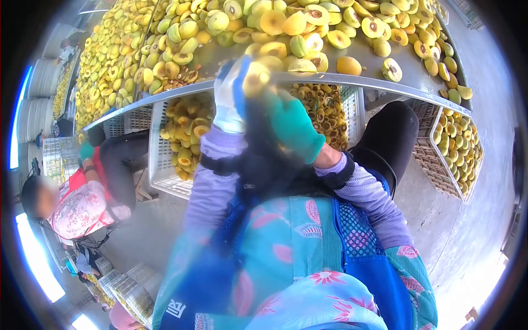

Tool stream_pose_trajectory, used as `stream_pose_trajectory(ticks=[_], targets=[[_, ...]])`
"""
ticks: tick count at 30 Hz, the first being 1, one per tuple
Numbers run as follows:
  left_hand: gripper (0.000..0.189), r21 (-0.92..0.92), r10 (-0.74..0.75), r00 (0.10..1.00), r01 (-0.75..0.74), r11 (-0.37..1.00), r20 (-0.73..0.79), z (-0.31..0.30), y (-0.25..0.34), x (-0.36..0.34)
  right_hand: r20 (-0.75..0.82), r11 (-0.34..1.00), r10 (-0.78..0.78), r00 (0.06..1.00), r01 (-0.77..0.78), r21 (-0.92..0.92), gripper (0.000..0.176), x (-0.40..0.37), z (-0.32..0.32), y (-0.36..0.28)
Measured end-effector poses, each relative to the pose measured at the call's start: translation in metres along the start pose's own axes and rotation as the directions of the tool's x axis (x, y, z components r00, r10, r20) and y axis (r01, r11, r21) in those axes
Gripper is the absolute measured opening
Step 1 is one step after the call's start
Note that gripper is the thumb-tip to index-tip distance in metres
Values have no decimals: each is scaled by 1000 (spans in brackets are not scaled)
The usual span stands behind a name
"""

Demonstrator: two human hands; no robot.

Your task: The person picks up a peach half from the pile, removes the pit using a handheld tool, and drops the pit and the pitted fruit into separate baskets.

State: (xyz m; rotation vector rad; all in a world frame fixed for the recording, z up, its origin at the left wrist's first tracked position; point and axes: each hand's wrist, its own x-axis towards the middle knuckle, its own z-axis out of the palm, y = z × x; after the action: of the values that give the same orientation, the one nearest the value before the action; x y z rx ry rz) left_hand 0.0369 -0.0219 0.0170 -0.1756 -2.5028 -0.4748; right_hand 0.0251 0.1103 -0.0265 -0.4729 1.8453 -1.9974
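Note:
My left hand [230, 99], in a white and blue glove, is at the front edge of a metal table [363, 61], its fingers closed on a yellow apricot half [256, 80] that is blurred. My right hand [295, 124], in a green glove, is beside it, fingers curled toward the same fruit. Motion blur hides what, if anything, the right fingers grip. On the table, many halved apricots [297, 25] lie piled beyond my hands, several with the brown pit showing. One apricot half [348, 66] rests near the edge, just right of my hands.
Below the edge, a white crate [170, 184] holds apricot pieces, with darker pieces [322, 107] under my right hand. Another crate [426, 146] of halves stands at right. A person in a pink top [80, 212] sits at left. Stacked crates [129, 286] stand at lower left.

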Motion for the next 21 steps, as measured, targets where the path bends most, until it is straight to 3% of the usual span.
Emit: stream_pose_trajectory(ticks=[7,11,13,15,18,20,21], targets=[[19,-150,10,990,-32,988,-144,11,11,8,-22,1000,4,1000,-4,-5,39,1,2,-8],[26,-34,52,982,-59,998,-181,16,14,6,-6,990,53,999,-51,132,39,6,4,0],[30,23,74,981,-71,997,-179,18,13,6,-23,987,-9,1000,12,162,39,6,5,6],[29,-222,-105,982,69,973,-156,25,7,1,-59,984,-123,991,129,124,40,8,8,8],[26,-440,-253,958,170,882,-136,25,9,2,-139,964,-261,955,265,10,44,6,14,1],[26,-132,13,966,-48,990,-257,32,1,1,-135,983,-158,978,169,73,46,-1,17,-9],[29,-160,-71,981,42,986,-180,34,-1,-1,-94,987,-83,992,95,130,47,-1,15,-11]])
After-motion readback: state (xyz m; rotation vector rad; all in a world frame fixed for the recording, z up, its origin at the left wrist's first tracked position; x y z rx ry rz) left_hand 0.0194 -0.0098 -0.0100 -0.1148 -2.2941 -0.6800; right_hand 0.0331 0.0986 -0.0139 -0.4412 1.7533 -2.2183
